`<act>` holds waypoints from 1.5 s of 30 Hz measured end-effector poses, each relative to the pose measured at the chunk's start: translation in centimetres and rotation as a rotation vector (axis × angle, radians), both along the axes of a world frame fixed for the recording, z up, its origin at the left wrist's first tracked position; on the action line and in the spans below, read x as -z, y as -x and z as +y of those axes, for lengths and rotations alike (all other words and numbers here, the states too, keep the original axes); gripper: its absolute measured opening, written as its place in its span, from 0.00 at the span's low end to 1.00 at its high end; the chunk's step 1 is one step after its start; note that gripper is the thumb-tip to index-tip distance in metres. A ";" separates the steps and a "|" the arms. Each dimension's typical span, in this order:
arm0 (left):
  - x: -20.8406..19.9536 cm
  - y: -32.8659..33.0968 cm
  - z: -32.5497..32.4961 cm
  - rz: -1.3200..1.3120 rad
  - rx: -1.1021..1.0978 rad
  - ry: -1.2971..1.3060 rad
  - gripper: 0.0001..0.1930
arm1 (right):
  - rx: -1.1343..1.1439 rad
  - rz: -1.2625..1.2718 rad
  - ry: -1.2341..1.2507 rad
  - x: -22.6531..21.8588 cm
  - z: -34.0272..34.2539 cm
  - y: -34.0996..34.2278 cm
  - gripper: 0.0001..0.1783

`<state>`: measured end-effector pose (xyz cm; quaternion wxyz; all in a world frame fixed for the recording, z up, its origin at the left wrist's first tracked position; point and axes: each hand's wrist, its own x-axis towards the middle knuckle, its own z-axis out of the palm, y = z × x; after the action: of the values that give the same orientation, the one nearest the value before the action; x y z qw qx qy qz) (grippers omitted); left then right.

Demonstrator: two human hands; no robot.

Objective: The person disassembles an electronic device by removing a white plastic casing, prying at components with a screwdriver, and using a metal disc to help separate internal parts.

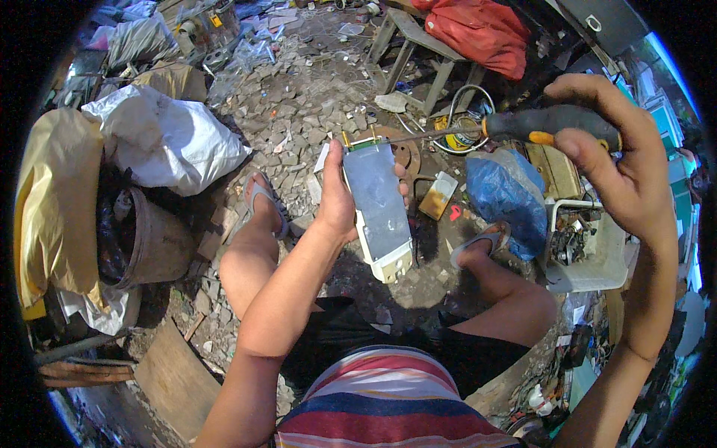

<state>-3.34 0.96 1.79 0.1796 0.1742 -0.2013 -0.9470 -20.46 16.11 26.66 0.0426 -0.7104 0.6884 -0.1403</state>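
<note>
In my left hand [340, 196] is a flat rectangular electronic device [379, 200] with a grey face, a pale frame and a strip of green board at its far end. My thumb lies along its left edge and fingertips wrap round the right one. My right hand [624, 153] grips the black and yellow handle of a screwdriver [556, 125]. Its long shaft points left, and the tip lies at the device's far end, next to small brass-coloured posts; whether it touches cannot be made out.
A white plastic bin [586, 278] with small parts and a blue plastic bag [508, 196] are at right. Ahead stands a wooden bench [420, 37] bearing a red sack [478, 33]. At left are a white sack [168, 142] and a bucket [160, 243]. Broken shards cover the ground.
</note>
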 end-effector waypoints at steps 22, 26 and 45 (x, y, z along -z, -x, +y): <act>-0.4 0.1 -0.1 -0.039 -0.002 0.037 0.42 | 0.062 0.064 0.041 0.2 0.1 0.3 0.24; -0.3 -0.1 -0.2 -0.050 -0.015 0.025 0.42 | -0.181 0.131 0.151 0.7 -0.1 0.9 0.25; -0.1 0.0 -0.4 0.002 -0.021 0.040 0.43 | -0.029 0.207 0.226 1.2 -0.2 0.3 0.31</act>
<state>-3.36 0.56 1.89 0.1930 0.1715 -0.2180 -0.9412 -20.72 15.87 25.50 -0.1067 -0.7310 0.6588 -0.1423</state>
